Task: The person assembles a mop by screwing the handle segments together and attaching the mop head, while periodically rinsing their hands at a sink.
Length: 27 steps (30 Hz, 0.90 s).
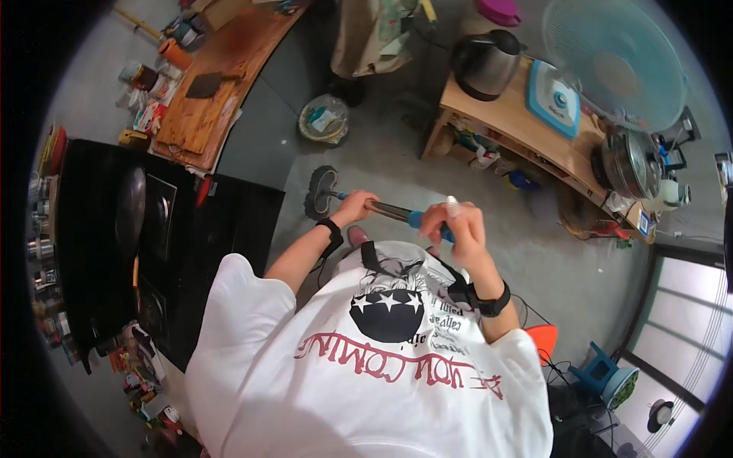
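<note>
A mop (pixel 393 211) with a slim metallic pole and blue fittings lies across in front of my body. Its dark grey fringed head (pixel 321 191) is at the left, low by the floor beside the black counter. My left hand (pixel 354 208) is wrapped round the pole on the side towards the head. Farther right, my right hand (pixel 463 231) closes on the blue grip at the other end, with its thumb side up. Dark bands circle both wrists.
A lined waste bin (pixel 323 120) stands on the floor beyond the mop head. At left is a black cooktop counter (pixel 221 221) with a pan (pixel 131 206). A wooden table (pixel 489 114) at right bears a kettle (pixel 485 65), a blue-white appliance and a pot. A fan (pixel 615 69) stands behind.
</note>
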Tool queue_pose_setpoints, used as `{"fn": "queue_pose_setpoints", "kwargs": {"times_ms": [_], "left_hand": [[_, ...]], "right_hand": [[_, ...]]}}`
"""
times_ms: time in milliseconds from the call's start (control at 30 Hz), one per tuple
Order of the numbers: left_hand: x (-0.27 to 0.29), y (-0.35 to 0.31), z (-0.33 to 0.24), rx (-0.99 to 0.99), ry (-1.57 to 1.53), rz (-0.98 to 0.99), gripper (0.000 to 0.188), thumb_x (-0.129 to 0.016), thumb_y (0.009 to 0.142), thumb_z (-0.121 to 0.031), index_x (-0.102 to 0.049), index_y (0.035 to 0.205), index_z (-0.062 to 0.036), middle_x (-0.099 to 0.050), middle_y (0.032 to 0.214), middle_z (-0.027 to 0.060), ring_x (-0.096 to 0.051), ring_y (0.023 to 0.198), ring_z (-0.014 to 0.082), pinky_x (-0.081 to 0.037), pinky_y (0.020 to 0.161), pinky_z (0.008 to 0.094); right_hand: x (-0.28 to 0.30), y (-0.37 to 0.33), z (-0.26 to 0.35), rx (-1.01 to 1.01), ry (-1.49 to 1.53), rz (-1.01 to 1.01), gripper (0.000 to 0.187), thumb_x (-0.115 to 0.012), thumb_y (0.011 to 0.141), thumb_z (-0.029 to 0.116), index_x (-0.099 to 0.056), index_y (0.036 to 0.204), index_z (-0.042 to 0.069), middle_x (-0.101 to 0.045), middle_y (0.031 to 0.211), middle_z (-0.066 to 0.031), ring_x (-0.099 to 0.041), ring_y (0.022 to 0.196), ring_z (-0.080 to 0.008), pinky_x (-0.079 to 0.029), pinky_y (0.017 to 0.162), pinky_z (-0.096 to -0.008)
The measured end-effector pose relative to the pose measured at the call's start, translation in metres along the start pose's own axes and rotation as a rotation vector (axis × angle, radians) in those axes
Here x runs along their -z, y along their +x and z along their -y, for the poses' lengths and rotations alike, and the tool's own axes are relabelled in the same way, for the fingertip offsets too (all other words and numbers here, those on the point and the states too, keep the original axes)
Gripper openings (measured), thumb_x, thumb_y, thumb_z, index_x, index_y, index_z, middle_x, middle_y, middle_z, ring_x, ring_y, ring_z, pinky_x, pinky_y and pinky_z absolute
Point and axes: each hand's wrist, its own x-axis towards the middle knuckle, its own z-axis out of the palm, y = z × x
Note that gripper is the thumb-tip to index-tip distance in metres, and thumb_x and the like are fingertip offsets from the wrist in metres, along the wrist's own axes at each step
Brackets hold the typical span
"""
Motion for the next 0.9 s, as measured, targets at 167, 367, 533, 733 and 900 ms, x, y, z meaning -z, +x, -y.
{"fn": "queue_pose_setpoints", "kwargs": {"times_ms": [167,367,533,733,900], "left_hand": [[-0.077,0.051,-0.095,-0.172,0.002,0.289,0.026,-0.064,0.062,-0.019,-0.061,0.087,-0.0115,-0.06,0.085,0.0117,-0.056,0.08,0.0299,-0.045,0.07,0.0388],[-0.176,0.085,-0.26,-0.411,-0.035,0.574,0.021,-0.066,0.064,-0.023,-0.06,0.077,-0.0091,-0.059,0.07,0.0121,-0.056,0.069,0.0322,-0.043,0.06,0.0408],[-0.245,0.081,-0.369,-0.594,-0.081,0.692,0.025,-0.069,0.065,-0.029,-0.062,0.08,-0.0093,-0.061,0.071,0.0102,-0.057,0.069,0.0292,-0.044,0.06,0.039],[-0.278,0.029,-0.422,-0.617,-0.018,0.835,0.024,-0.07,0.065,-0.028,-0.063,0.08,-0.011,-0.062,0.074,0.0075,-0.059,0.074,0.0251,-0.046,0.061,0.0374],[-0.256,0.016,-0.369,-0.533,0.004,0.809,0.025,-0.069,0.066,-0.031,-0.063,0.079,-0.0103,-0.062,0.072,0.007,-0.059,0.073,0.025,-0.046,0.06,0.0376]], "right_hand": [[0.068,-0.099,0.039,-0.02,-0.035,-0.502,0.047,-0.031,0.088,0.027,-0.056,0.063,-0.004,-0.056,0.057,-0.0109,-0.046,0.041,-0.0128,-0.037,0.042,-0.0235],[0.122,-0.213,0.106,0.228,-0.153,-0.938,0.04,-0.03,0.084,0.03,-0.052,0.073,-0.001,-0.045,0.046,-0.0082,-0.042,0.038,-0.0165,-0.039,0.044,-0.0315],[0.13,-0.269,0.135,0.659,-0.455,-1.56,0.036,-0.031,0.082,0.032,-0.051,0.077,0.003,-0.035,0.043,-0.0063,-0.034,0.034,-0.0173,-0.033,0.04,-0.0314],[0.099,-0.331,0.159,0.701,-0.7,-1.785,0.038,-0.029,0.083,0.031,-0.048,0.068,0.002,-0.031,0.042,-0.0062,-0.029,0.032,-0.0157,-0.03,0.038,-0.0294],[0.097,-0.338,0.132,0.623,-0.578,-1.656,0.033,-0.031,0.081,0.029,-0.047,0.066,0.005,-0.033,0.042,-0.0053,-0.029,0.031,-0.0153,-0.029,0.037,-0.0283]]}}
